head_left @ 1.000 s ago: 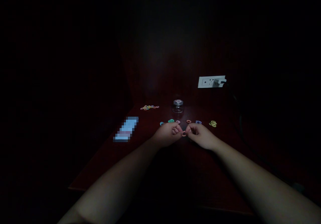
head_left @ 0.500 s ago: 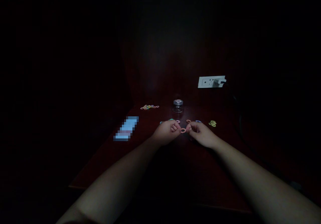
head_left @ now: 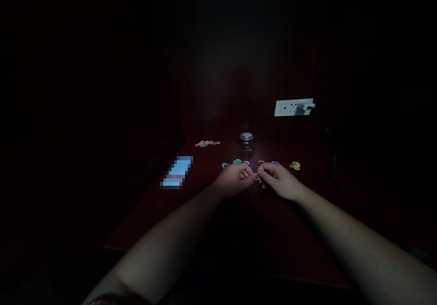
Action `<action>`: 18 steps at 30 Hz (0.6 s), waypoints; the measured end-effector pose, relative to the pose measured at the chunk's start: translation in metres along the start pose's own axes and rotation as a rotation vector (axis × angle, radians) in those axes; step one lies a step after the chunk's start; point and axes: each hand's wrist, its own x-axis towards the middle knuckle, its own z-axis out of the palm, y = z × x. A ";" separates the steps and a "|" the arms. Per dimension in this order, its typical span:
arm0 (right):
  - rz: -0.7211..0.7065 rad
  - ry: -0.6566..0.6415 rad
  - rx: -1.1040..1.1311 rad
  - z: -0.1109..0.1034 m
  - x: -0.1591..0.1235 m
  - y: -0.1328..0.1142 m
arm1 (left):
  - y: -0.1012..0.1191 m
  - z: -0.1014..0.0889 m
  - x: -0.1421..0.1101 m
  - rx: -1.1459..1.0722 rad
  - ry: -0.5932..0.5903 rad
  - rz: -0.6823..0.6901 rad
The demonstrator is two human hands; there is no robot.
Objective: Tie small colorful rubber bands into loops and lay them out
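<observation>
Fingertips of my left hand (head_left: 236, 179) and my right hand (head_left: 277, 180) meet over the dark red table, both pinching a small orange hair tie (head_left: 256, 176). Most of that hair tie is covered by the fingers. Just beyond the hands lie a blue hair tie (head_left: 224, 165), green hair ties (head_left: 237, 161), a pink one (head_left: 246, 163), an orange one (head_left: 261, 162) and purple ones (head_left: 275, 163), some partly hidden behind the hands. To the right of my right hand is a small pile of yellow hair ties (head_left: 295, 165).
A clear lidded jar (head_left: 246, 142) stands farther back. Mixed coloured hair ties (head_left: 207, 144) lie at the back left. A pixelated, bright phone-like rectangle (head_left: 176, 173) rests on the left. A plug sits in the wall socket (head_left: 294, 107), and a dark cable (head_left: 336, 173) runs down the right.
My hands have come closer together, and the orange hair tie, which showed as an open ring between them, is now mostly covered. The whole view has shifted slightly.
</observation>
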 end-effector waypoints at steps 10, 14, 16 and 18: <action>-0.046 0.123 -0.141 -0.006 0.001 0.003 | 0.003 0.001 0.000 0.029 0.025 0.059; -0.080 0.052 -0.159 -0.003 -0.001 -0.001 | 0.004 0.003 0.000 0.040 0.079 0.038; -0.087 0.060 -0.168 -0.003 -0.002 -0.001 | 0.003 0.005 0.000 0.034 0.089 0.025; -0.077 0.124 -0.181 -0.004 -0.002 -0.001 | 0.001 0.006 0.000 0.016 0.075 0.013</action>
